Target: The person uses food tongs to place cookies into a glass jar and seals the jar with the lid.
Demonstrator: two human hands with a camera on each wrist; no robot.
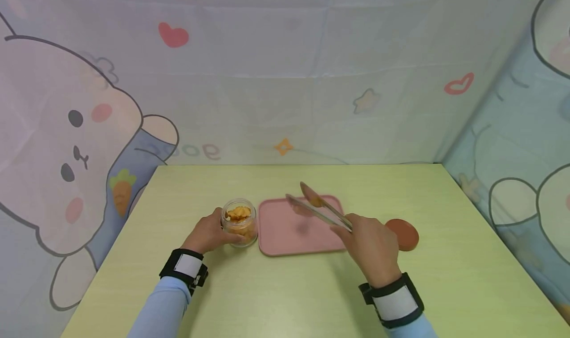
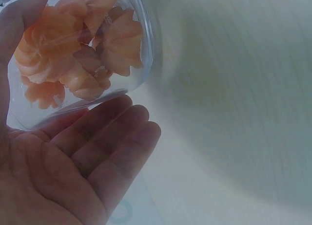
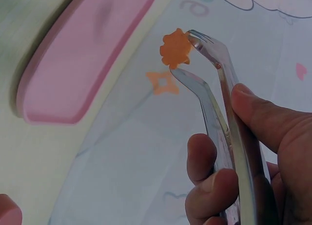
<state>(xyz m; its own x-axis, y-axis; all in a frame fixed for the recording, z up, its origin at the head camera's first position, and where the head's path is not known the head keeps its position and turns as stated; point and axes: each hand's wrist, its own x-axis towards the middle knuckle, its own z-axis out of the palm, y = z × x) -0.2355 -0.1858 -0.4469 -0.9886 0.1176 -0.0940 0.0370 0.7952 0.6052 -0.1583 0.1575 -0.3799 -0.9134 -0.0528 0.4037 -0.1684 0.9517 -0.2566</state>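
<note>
My left hand [image 1: 215, 233] holds a clear glass jar [image 1: 249, 231] from its left side, thumb and fingers on either side of the wall. Several golden, ridged, flower-shaped cookies [image 2: 119, 42] fill part of the jar, which has no lid on. In my right hand [image 1: 371, 246] are metal tongs [image 3: 236, 132], gripped between thumb and curled fingers. At the tongs' tips is one orange flower-shaped cookie [image 3: 176, 48]. The tips hang over the pink rectangular tray [image 1: 294, 239], which lies just right of the jar.
A reddish-brown round disc [image 1: 403, 234] lies right of the tray, partly behind my right hand. The pale yellow-green table [image 1: 285, 298] ends at a printed cloth backdrop [image 1: 285, 80] with cartoon figures, and another cloth side [image 1: 525, 145] borders the right.
</note>
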